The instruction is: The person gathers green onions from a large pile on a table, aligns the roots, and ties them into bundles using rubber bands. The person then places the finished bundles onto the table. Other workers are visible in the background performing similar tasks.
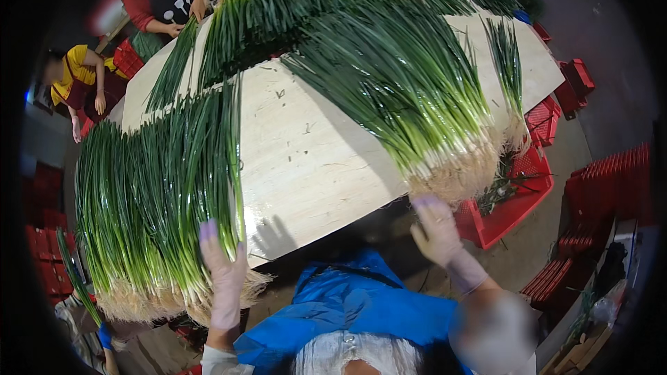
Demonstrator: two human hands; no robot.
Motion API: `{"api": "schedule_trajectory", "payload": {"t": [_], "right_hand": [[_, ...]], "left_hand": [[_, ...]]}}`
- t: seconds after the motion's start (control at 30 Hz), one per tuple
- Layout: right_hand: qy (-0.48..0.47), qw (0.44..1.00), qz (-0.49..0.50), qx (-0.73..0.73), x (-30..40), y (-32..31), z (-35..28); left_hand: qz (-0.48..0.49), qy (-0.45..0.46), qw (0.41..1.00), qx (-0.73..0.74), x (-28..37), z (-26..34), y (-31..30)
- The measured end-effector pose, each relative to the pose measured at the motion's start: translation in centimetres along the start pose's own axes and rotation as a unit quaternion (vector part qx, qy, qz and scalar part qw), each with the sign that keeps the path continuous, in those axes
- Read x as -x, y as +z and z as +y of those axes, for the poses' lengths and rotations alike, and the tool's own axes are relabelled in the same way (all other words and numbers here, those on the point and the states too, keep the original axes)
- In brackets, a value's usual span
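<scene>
My left hand [224, 271], in a pale glove with purplish fingertips, rests against the right edge of a wide row of green onions [156, 198] on the left. Its fingers are apart and close on nothing. A thick pile of green onions [417, 94] lies to the right, roots towards me and leaves pointing away. At its root ends [453, 172] is my right hand [437, 232], gloved alike, thumb apart from the fingers. Whether its fingertips press on the roots is hard to tell. Both bunches lie on a pale wooden tabletop [318, 140].
More green onions [271, 15] line the far side. A small bunch [505, 62] lies at the right. Below the right edge stands a red plastic crate [516, 208] with leaf scraps. Co-workers stand at far left: one in a red top [138, 5], another in yellow [78, 70].
</scene>
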State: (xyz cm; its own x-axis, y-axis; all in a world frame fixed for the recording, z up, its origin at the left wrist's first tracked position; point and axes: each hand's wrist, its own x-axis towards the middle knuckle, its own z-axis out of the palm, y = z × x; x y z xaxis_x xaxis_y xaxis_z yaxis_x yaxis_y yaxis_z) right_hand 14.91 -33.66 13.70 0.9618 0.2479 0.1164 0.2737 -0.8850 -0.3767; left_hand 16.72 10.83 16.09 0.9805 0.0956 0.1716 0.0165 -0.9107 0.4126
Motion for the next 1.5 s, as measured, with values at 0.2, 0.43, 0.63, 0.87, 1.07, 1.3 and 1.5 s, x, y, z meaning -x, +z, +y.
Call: {"api": "schedule_trajectory", "payload": {"t": [0.2,0.43,0.63,0.87,1.07,1.3,1.5], "right_hand": [[0.042,0.997,0.051,-0.044,-6.4,-1.7,4.1],[0.223,0.973,-0.060,0.027,-11.9,7.0,5.8],[0.309,0.935,-0.173,0.018,-13.0,6.1,5.4],[0.321,0.929,-0.179,-0.055,-14.7,8.1,2.8],[0.310,0.897,-0.220,-0.226,-14.7,7.8,-1.3],[0.198,0.962,0.078,-0.172,-13.7,4.5,3.0],[0.327,0.889,-0.054,-0.315,-13.2,6.7,3.6]], "left_hand": [[-0.168,0.150,0.968,0.115,-2.9,9.7,7.1],[-0.321,0.115,0.902,0.266,-5.0,15.4,13.1],[-0.427,-0.078,0.803,0.410,-7.1,14.3,18.3],[-0.451,-0.154,0.746,0.465,-9.7,14.6,20.7],[-0.415,-0.229,0.680,0.560,-10.4,15.9,22.4],[-0.378,-0.278,0.672,0.573,-10.1,16.1,22.8],[-0.387,-0.348,0.646,0.559,-11.1,19.7,18.8]]}}
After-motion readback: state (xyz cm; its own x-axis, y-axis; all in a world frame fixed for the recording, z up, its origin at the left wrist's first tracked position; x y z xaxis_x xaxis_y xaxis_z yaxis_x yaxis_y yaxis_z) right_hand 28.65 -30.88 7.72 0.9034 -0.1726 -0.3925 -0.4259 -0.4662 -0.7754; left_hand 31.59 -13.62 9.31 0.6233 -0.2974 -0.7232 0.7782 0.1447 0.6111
